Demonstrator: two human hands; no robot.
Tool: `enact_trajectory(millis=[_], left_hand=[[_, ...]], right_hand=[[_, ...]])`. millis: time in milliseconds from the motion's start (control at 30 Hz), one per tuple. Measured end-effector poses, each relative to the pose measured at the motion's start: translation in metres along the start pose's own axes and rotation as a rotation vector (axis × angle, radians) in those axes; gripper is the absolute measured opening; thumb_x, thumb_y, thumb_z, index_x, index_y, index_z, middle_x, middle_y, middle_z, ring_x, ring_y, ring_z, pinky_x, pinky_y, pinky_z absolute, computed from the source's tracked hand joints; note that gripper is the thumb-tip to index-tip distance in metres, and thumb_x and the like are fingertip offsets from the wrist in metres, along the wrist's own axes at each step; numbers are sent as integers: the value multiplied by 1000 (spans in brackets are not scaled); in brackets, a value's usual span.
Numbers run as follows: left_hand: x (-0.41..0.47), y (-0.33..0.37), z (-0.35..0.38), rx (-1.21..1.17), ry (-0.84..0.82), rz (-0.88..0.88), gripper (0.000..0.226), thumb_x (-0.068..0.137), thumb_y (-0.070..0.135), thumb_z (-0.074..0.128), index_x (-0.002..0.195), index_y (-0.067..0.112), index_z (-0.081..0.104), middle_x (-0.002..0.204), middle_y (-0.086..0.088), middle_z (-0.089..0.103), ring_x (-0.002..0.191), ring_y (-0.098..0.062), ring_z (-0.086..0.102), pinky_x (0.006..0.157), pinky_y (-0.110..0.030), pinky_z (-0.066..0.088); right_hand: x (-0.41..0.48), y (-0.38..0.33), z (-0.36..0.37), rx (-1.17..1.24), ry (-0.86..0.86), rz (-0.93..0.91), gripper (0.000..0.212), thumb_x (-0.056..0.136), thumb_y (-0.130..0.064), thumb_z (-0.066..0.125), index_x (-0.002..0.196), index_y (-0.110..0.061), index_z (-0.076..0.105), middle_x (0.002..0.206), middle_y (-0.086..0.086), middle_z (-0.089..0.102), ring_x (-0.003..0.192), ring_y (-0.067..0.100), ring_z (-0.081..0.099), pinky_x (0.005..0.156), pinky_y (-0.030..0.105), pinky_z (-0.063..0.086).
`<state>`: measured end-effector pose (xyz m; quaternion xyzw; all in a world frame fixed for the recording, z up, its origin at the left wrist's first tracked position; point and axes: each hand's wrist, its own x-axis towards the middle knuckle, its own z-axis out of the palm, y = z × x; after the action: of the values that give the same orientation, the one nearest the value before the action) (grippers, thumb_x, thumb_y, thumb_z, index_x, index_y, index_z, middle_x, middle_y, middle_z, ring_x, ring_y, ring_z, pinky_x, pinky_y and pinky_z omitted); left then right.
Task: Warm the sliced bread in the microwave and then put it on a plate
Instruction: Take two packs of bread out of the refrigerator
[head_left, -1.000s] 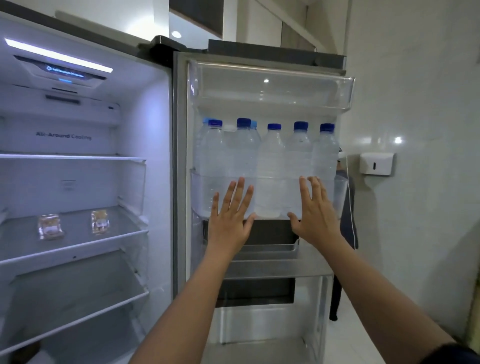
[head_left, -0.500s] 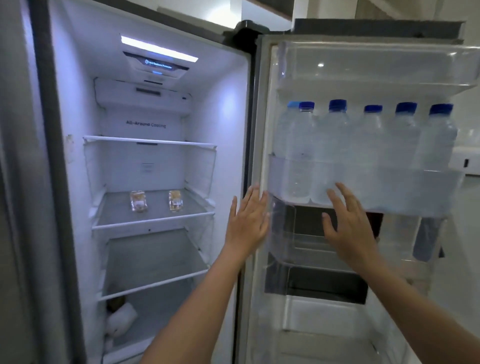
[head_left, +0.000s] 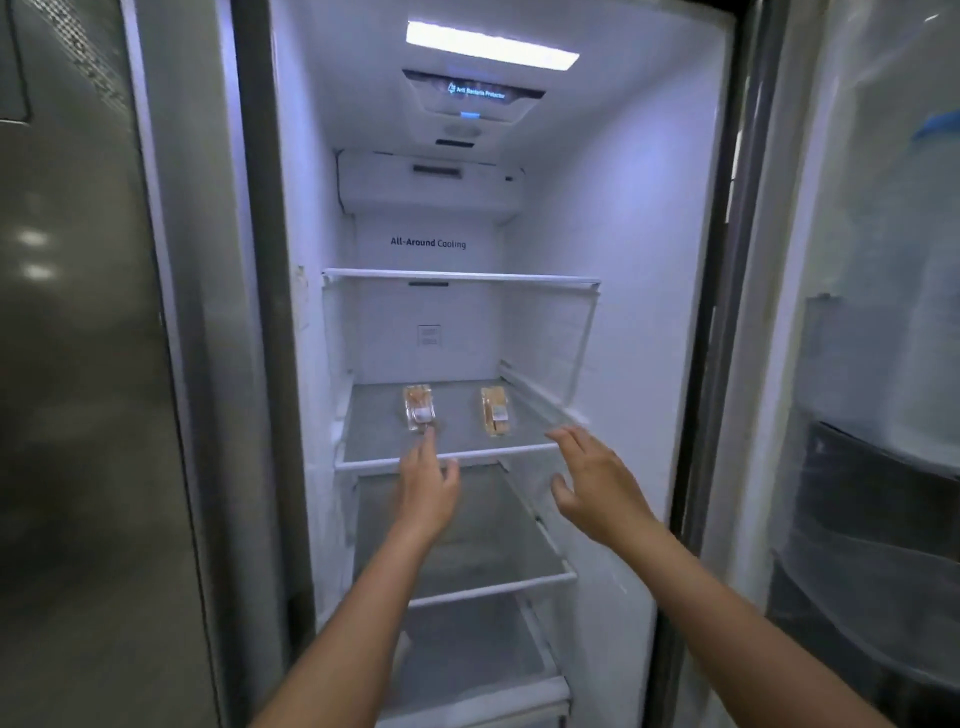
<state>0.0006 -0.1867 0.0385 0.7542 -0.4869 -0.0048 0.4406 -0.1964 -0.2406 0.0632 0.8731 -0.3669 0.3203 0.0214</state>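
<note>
Plastic-wrapped sliced bread sat as two small packs side by side, apart from each other, on the middle glass shelf (head_left: 498, 453) of the refrigerator (head_left: 613, 208): the left bread pack (head_left: 418, 410) and the right bread pack (head_left: 494, 411), both lying flat and set back from the shelf's front rim. The left hand (head_left: 427, 486) reached over that rim with straight, relaxed fingers, its longest fingertip at the near end of the left bread pack; whether it touched the wrap could not be told. The right hand (head_left: 595, 486) hovered at the rim's right end, fingers spread wide and holding nothing, to the right of the right bread pack and apart from it. Below lay a lower shelf (head_left: 493, 590); to the right stood the open fridge door (head_left: 883, 467) with blurred water bottles (head_left: 893, 249), to the left a closed steel door (head_left: 78, 364).

Neither pack was gripped, so the fetch had probably only begun. A straight fingertip on slick film would likely push the pack deeper rather than lift it. Squeezing too hard could crush soft slices. Drawing a hand back low might also catch the pack on the raised rim and tip it to the shelf below
</note>
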Motion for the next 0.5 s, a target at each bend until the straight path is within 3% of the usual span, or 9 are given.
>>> enact_trajectory(millis=[200,367,500], left_hand=[[77,-56,11,65,22,-233,44,95,25,45,129,-3,42,135,-25,47,124,-38,45,99,-39,37],[131,-67,25,62,-3,-330,52,97,28,43,138,-3,35,142,-24,41,131,-36,40,104,-35,32],[168,-77,47,-4,-66,-385,59,96,34,46,140,-2,30,146,-20,37,134,-32,37,103,-32,32]], right_hand=[[95,37,91,316,-131,303,52,91,-20,52,138,-6,35,143,13,38,130,29,38,104,35,33],[157,65,142,460,-176,429,58,91,-20,55,138,4,32,144,24,36,134,35,34,107,36,28],[194,80,172,489,-295,471,62,88,-28,59,136,3,35,141,24,41,129,36,40,105,38,36]])
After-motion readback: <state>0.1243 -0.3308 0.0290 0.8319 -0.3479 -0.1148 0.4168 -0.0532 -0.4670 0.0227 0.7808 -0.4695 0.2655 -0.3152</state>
